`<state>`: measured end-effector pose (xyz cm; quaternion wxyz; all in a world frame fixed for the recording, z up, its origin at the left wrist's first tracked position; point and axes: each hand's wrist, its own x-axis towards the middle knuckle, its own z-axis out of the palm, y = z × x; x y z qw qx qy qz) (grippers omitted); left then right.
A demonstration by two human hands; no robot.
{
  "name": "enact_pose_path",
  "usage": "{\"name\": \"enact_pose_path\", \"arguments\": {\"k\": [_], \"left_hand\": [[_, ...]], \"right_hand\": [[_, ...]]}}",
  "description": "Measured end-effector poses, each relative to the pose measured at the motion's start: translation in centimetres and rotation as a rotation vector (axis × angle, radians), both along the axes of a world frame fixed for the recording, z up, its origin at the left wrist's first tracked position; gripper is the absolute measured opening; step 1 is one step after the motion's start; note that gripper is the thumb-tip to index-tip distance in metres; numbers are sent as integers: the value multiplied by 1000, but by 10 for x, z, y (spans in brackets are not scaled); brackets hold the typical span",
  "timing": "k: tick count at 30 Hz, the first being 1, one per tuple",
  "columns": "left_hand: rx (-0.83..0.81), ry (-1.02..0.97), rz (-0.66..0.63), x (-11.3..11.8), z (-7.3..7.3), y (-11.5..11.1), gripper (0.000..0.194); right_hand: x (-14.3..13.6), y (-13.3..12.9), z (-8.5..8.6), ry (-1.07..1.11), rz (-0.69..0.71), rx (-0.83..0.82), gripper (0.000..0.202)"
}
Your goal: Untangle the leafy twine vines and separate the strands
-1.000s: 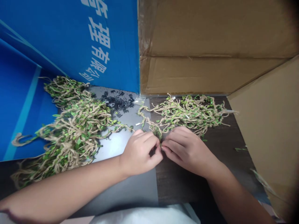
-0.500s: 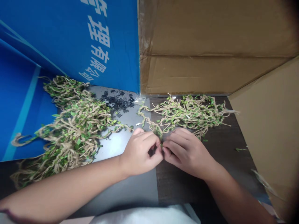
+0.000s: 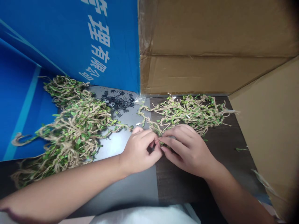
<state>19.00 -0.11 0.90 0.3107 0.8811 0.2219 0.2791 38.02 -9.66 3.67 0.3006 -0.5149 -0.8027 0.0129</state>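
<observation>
My left hand is closed, its thumb and forefinger pinching a leafy twine garland. Touching it from the other side, my right hand has its fingers curled round the same garland. A bit of green shows between its thumb and fingers, but most of the held part is hidden. Just beyond my hands lies a tangled pile of leafy twine garlands. Left of my forearm spreads a larger heap of the same garlands, brown cord with small green leaves.
Small black plastic pieces lie scattered at the back, beside a little clear bag. A blue printed panel stands at the left. Cardboard walls close off the back and right. A loose green sprig lies at the right.
My right hand's fingers have shifted slightly up and left, parting a little from its thumb. My left hand has moved slightly left. The piles have stayed put.
</observation>
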Motion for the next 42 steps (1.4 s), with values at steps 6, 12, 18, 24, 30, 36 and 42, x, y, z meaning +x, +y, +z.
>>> {"name": "enact_pose_path", "arguments": {"k": [6, 12, 18, 24, 30, 36, 42], "left_hand": [[10, 0, 1, 0, 0, 0, 10], [5, 4, -5, 1, 0, -1, 10], [-23, 0, -3, 0, 1, 0, 8], [-31, -10, -18, 0, 3, 0, 9], [-25, -7, -22, 1, 2, 0, 8], [-23, -5, -68, 0, 1, 1, 6], [-12, -12, -117, -1, 3, 1, 7]], "right_hand": [[0, 2, 2, -56, -10, 3, 9], [-2, 1, 0, -88, -18, -3, 9], [-2, 1, -4, 7, -18, 2, 11], [-1, 2, -5, 133, -32, -45, 13], [0, 2, -7, 274, 4, -157, 16], [2, 2, -3, 342, 19, -249, 18], [4, 2, 1, 365, 50, -286, 16]]}}
